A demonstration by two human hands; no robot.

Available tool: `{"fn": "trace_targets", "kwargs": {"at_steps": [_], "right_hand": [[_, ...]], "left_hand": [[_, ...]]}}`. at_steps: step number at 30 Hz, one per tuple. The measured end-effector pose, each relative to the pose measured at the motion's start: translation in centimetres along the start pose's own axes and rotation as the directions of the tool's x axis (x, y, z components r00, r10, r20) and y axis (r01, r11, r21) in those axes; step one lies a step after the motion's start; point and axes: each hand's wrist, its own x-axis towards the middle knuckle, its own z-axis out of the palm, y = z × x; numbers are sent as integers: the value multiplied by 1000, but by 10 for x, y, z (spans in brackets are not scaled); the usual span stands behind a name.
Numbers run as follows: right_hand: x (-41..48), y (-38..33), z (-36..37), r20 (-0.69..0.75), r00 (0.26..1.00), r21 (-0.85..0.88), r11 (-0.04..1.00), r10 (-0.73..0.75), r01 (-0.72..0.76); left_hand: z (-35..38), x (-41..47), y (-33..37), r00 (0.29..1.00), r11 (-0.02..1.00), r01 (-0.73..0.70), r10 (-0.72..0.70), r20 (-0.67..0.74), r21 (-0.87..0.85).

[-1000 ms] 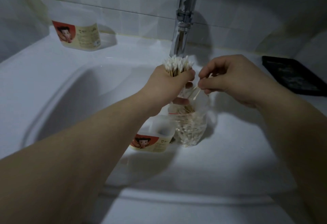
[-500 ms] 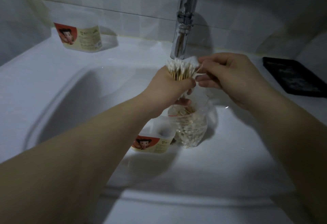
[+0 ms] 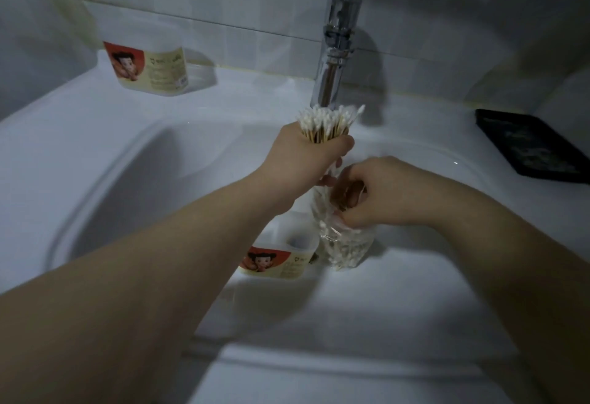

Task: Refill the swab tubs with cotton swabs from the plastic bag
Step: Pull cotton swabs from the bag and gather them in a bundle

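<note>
Over the sink (image 3: 95, 180), clenches the left hand (image 3: 306, 161) round an upright swab bundle (image 3: 325, 122), pinches more cotton swabs (image 3: 343, 253) inside the plastic bag (image 3: 367, 236) with the right hand (image 3: 376, 193), and next probably should lower it into the open swab tub (image 3: 281, 256) just beside the bag.

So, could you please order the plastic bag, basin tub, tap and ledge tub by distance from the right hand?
1. Plastic bag: the right hand is on it.
2. Basin tub: just left of the bag.
3. Tap: behind, at the back rim.
4. Ledge tub: far back left.
</note>
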Motion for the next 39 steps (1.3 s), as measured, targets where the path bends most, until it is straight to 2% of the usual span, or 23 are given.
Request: {"fn": "trace_targets", "kwargs": {"at_steps": [5, 11, 16, 18, 22, 26, 29, 33, 37, 39], "right_hand": [[1, -17, 7, -94, 995, -140, 989, 25, -38], [3, -18, 10, -100, 994, -138, 989, 45, -59], [3, -12, 4, -77, 995, 13, 997, 71, -70], [4, -7, 1, -107, 990, 50, 995, 93, -88], [4, 2, -7, -180, 976, 230, 970, 122, -78], [-1, 5, -17, -212, 964, 479, 877, 157, -38], [-4, 4, -22, -258, 953, 572, 820, 161, 17], [-3, 2, -22, -298, 941, 691, 716, 163, 95], [0, 0, -18, -285, 940, 812, 567, 185, 135], [1, -1, -18, -273, 946, 792, 600, 176, 117]], "left_hand": [[0, 2, -5, 1000, 999, -5, 6, -19, 38], [0, 0, -4, 1000, 1000, 8, -8, -25, -11], [1, -1, -2, 999, 1000, 19, -20, -26, -20], [1, -1, -2, 999, 999, 25, -25, -25, -30], [1, 0, -3, 999, 1000, 23, -24, -31, -18], [0, 1, -3, 999, 1000, 8, -8, -41, -5], [-1, 1, -3, 1000, 1000, -4, 4, -28, 1], [1, -3, 0, 994, 996, 57, -50, 92, -70], [1, -4, 3, 987, 987, 98, -80, 137, -125], [0, -5, 4, 985, 990, 104, -89, 148, -94]]}}
